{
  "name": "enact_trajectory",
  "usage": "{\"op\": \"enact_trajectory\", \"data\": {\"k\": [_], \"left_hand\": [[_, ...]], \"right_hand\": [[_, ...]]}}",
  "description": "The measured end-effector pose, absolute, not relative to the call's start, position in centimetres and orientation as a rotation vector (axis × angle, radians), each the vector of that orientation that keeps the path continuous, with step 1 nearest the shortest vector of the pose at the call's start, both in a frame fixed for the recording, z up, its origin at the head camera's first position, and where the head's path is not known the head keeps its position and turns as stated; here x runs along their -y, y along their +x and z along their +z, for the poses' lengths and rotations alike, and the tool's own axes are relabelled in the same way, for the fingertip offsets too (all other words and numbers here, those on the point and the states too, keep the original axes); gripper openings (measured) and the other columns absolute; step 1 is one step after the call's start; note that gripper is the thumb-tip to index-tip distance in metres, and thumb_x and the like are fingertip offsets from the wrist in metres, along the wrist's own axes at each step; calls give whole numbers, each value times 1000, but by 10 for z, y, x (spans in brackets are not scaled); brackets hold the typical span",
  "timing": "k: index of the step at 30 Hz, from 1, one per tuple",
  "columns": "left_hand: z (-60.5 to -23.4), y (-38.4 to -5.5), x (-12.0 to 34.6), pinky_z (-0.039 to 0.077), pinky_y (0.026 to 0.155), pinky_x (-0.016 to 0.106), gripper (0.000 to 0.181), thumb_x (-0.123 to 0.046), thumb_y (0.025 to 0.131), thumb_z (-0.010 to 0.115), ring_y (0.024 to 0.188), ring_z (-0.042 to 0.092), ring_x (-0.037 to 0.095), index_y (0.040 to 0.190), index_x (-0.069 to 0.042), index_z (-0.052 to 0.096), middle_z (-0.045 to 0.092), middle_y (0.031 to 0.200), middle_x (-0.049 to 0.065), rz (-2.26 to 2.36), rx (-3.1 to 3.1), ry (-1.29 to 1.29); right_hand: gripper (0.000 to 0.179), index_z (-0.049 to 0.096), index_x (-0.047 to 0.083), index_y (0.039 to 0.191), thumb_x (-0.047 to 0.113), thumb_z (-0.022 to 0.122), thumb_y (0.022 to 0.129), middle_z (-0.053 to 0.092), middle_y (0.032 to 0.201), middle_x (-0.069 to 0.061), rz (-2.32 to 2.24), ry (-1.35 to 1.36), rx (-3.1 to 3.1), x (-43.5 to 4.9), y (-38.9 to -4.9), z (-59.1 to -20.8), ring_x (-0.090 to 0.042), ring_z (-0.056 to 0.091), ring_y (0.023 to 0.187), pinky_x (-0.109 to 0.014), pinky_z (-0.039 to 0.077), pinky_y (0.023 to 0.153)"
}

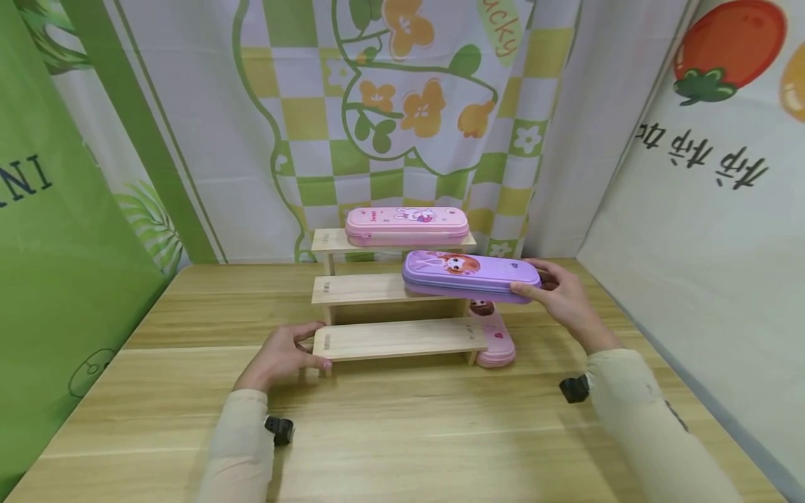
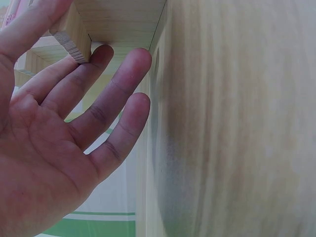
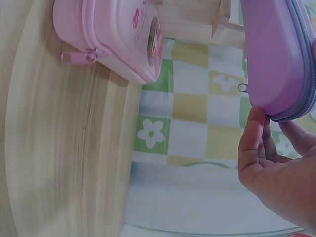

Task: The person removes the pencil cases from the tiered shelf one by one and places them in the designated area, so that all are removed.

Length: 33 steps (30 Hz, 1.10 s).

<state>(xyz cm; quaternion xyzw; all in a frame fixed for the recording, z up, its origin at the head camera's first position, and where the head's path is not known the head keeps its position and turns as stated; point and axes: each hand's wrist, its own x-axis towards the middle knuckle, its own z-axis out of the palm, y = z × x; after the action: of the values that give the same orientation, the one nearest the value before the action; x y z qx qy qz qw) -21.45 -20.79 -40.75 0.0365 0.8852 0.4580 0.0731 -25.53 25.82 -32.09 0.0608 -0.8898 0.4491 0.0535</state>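
A purple pencil case (image 1: 472, 274) with a girl's picture on its lid is held at its right end by my right hand (image 1: 566, 299), thumb in front and fingers behind. Its left part lies over the middle step of a three-step wooden stand (image 1: 402, 339); whether it touches the step I cannot tell. My left hand (image 1: 277, 358) grips the left end of the lowest step between thumb and forefinger; in the left wrist view the other fingers (image 2: 111, 101) are spread. On the top step lies a pink pencil case (image 1: 405, 225) with a rabbit picture.
Another pink pencil case (image 1: 495, 342) lies on the wooden table (image 1: 415, 433) by the stand's right side, partly hidden by it. A patterned curtain (image 1: 302, 119) hangs behind the stand. Printed cloths flank the table, green on the left and white (image 1: 711, 230) on the right.
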Motion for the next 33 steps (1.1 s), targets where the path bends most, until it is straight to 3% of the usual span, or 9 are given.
{"op": "enact_trajectory", "data": {"k": [9,13,17,33], "left_hand": [[-407,-214,207,49,89,40,84,-23,74,91,93,61,20,148,-13,53,50,151,20,1383,-2649,105],[-406,-214,206,50,90,41,83,-22,74,91,96,62,21,147,-12,53,50,151,20,1381,-2655,115],[-406,-213,207,50,92,44,83,-23,74,91,99,63,22,147,-12,53,50,151,20,1374,-2663,121],[-406,-213,207,49,91,42,84,-25,74,91,92,59,20,148,-12,53,49,152,20,1367,-2655,118]], "right_hand": [[72,43,0,150,34,72,94,53,142,-31,1367,162,2683,-270,-250,-320,-35,54,119,-10,44,77],[71,45,-1,149,33,73,94,54,140,-31,1357,149,2664,-276,-248,-322,-15,58,105,-9,44,76],[69,45,-2,148,32,72,95,55,140,-31,1356,131,2649,-285,-247,-324,5,51,93,-9,45,76],[70,43,-5,149,31,71,95,54,139,-33,1309,75,2633,-310,-237,-326,15,48,87,-7,43,74]]}}
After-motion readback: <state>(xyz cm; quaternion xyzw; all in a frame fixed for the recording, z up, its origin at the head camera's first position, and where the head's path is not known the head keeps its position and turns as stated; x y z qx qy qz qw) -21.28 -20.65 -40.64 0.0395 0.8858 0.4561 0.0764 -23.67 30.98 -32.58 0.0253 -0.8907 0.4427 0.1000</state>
